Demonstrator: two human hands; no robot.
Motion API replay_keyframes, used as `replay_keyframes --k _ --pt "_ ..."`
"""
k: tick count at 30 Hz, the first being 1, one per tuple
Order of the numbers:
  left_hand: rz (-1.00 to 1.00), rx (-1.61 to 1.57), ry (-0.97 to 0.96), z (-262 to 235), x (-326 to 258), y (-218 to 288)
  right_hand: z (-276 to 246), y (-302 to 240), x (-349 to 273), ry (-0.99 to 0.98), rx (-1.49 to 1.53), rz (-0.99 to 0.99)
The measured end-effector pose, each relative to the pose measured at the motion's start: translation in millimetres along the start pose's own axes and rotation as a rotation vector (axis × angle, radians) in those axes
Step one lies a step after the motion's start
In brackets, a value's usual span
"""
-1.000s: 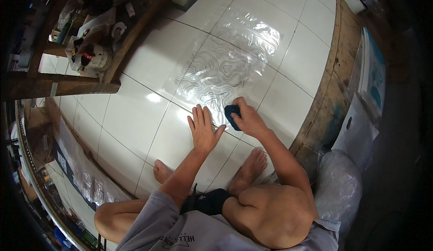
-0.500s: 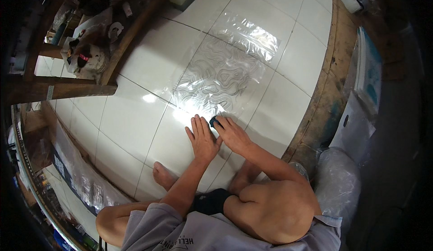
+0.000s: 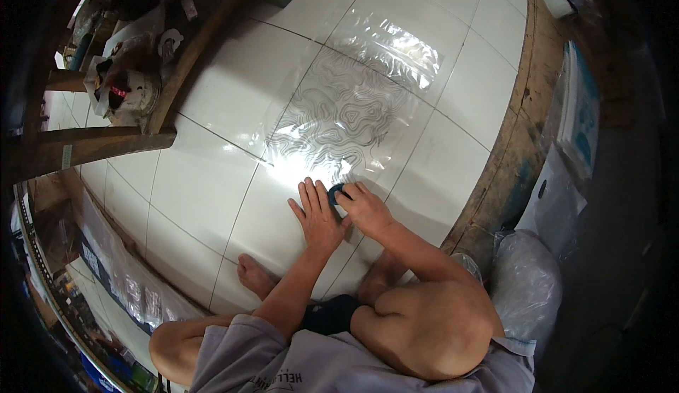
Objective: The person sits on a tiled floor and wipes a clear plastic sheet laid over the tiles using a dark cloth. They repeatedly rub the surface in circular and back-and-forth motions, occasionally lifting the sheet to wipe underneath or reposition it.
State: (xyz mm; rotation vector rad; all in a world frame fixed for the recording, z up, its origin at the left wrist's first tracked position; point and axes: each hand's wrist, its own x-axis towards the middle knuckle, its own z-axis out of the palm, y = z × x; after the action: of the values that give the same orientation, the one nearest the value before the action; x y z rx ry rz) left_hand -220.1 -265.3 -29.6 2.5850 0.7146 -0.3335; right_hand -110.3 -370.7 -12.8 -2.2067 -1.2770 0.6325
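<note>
1. Compared with a second ago, we see the right hand [image 3: 368, 209] and its dark blue pad [image 3: 335, 196] shifted leftward, right beside the left hand [image 3: 320, 225].
2. We find the clear sheet [image 3: 341, 107], patterned with wavy grey lines, flat on white tiles [image 3: 212, 213] beyond the hands, glare whitening its near part.
3. We see the right fingers clamped on the pad; the left hand lies outstretched, palm down.
</note>
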Motion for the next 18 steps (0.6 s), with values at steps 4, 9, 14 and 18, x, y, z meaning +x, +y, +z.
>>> replay_keyframes --k 4,9,14,18 --pt "-0.002 -0.045 0.040 3 -2 -2 -3 13 8 0.070 -0.061 0.075" --pt "0.011 0.011 0.048 7 -3 -1 -37 104 53 0.411 0.020 0.217" --pt "0.009 0.026 0.065 -1 -1 0 -108 135 97 0.405 -0.133 0.388" --pt "0.038 -0.015 0.098 1 4 3 -96 136 83 0.298 -0.060 0.248"
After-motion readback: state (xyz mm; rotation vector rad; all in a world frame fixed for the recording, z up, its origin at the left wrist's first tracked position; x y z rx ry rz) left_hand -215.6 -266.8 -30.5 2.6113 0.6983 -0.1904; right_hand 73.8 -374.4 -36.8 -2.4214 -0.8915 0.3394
